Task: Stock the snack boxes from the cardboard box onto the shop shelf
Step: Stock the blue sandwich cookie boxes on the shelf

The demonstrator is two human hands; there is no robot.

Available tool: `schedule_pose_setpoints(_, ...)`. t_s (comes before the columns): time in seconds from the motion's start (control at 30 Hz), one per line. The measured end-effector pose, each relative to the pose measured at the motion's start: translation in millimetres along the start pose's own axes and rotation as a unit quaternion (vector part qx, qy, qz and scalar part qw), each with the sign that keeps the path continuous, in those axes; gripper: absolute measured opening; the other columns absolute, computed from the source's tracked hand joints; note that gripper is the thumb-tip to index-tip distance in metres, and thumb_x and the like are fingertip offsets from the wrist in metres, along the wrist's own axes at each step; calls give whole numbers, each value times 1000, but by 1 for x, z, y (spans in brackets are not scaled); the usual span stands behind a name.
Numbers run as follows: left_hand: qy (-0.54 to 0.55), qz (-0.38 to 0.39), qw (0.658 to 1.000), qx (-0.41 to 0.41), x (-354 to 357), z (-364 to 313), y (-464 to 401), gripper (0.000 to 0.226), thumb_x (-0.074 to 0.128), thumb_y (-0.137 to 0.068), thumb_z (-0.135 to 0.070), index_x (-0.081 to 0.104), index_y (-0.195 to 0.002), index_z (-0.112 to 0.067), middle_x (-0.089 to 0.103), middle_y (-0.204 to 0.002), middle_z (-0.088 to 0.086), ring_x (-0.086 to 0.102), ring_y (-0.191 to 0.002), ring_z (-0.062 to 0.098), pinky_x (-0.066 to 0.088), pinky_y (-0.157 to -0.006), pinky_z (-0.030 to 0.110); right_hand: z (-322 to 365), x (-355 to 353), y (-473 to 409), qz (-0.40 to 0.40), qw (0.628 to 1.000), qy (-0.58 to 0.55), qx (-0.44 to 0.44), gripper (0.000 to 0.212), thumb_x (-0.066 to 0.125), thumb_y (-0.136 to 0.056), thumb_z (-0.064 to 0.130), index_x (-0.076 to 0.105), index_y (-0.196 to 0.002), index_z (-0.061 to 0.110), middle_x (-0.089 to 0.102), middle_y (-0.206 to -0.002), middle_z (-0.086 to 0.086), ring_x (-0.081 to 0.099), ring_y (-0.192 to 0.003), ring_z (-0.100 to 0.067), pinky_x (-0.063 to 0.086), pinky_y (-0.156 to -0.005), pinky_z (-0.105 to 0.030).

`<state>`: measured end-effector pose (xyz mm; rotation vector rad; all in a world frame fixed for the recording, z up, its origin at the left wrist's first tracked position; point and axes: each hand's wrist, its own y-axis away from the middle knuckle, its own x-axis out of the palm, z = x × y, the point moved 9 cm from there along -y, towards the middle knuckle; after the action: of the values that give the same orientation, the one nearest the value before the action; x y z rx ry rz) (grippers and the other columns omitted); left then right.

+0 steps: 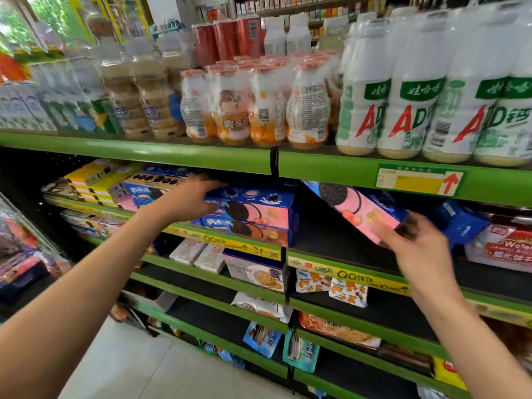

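Now the placing step is in hand. The right hand [417, 243] holds one pink and blue snack box [362, 210] by its near end, tilted, above the bare part of the second shelf [339, 243]. The left hand [190, 201] rests with spread fingers on the side of a stack [253, 214] of two same boxes that already stands on this shelf; it closes on nothing. The cardboard box is not in view.

I judge that the next move calls for turning the held box level and setting it down just beside the stack, front label outward, while the left hand keeps the stack from sliding. The shelf above is close, so the box must go in low.
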<state>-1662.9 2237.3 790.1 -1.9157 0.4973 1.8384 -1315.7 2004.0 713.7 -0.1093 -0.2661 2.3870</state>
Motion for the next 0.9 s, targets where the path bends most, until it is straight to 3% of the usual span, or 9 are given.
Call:
schedule_pose_setpoints(0.1, -2, -39, 999, 28, 10, -2, 4, 63, 64, -90, -38, 39, -148, -31, 41, -148, 12, 37, -133, 33, 30, -109, 42, -8, 26, -29, -23, 1000, 12, 13, 30, 81, -70, 39, 63, -91, 28, 72, -93, 0, 69, -90, -24, 55, -85, -52)
schedule_pose_setpoints(0.17, -3, -66, 997, 48, 13, -2, 7, 62, 62, -92, -38, 38, -148, -32, 44, -146, 11, 39, -130, 33, 29, -107, 42, -17, 35, -46, -32, 999, 7, 39, 29, 81, -75, 27, 61, -95, 21, 70, -95, -6, 69, -90, -26, 55, -86, -54)
schedule_pose_setpoints(0.27, -1, -82, 994, 71, 16, 2, 8, 60, 58, -94, -42, 36, -149, -33, 45, -147, 8, 40, -126, 33, 30, -107, 43, -30, 39, -48, -37, 997, -24, 66, 26, 81, -75, 14, 62, -90, 24, 71, -88, 2, 72, -86, -21, 60, -71, -34)
schedule_pose_setpoints(0.33, -3, -90, 993, 82, 17, 4, 7, 60, 56, -94, -44, 35, -149, -33, 44, -147, 8, 39, -127, 33, 30, -108, 43, -38, 39, -37, -24, 997, -26, 72, 34, 81, -74, 10, 65, -100, 25, 73, -94, 4, 73, -86, -14, 57, -63, -22)
schedule_pose_setpoints(0.43, -2, -103, 991, 86, 17, 4, 6, 60, 56, -94, -45, 36, -149, -33, 45, -146, 9, 39, -126, 34, 31, -107, 43, -40, 41, -25, -12, 998, 10, 60, 49, 82, -73, 10, 64, -116, 26, 72, -107, 3, 70, -97, -15, 58, -82, -34)
schedule_pose_setpoints(0.53, -14, -109, 990, 90, 18, 4, 6, 60, 55, -94, -45, 35, -149, -32, 46, -146, 9, 41, -126, 35, 31, -107, 44, -28, 56, -27, 14, 999, 26, 32, 49, 81, -74, 8, 66, -100, 46, 73, -99, 16, 69, -96, -5, 52, -95, -42)
schedule_pose_setpoints(0.67, -25, -112, 988, 99, 20, 3, 7, 59, 53, -96, -45, 35, -150, -31, 45, -146, 9, 41, -128, 35, 30, -108, 46, -11, 88, -41, 76, 996, 47, 9, 54, 79, -73, 0, 64, -113, 34, 70, -110, 11, 66, -105, -9, 47, -103, -42)
schedule_pose_setpoints(0.73, -29, -117, 987, 106, 21, 1, 9, 58, 53, -97, -41, 35, -150, -29, 44, -147, 10, 40, -129, 35, 29, -108, 47, 0, 111, -48, 124, 990, 63, -5, 52, 78, -73, -2, 64, -107, 34, 70, -111, 11, 65, -106, -11, 45, -104, -42)
schedule_pose_setpoints(0.9, -26, -130, 985, 111, 28, -1, 12, 58, 50, -98, -28, 30, -151, -15, 35, -153, 13, 31, -139, 33, 23, -115, 47, 6, 159, -60, 208, 976, 62, 9, 45, 74, -75, -4, 62, -113, 18, 69, -115, -8, 63, -111, -26, 44, -104, -47)
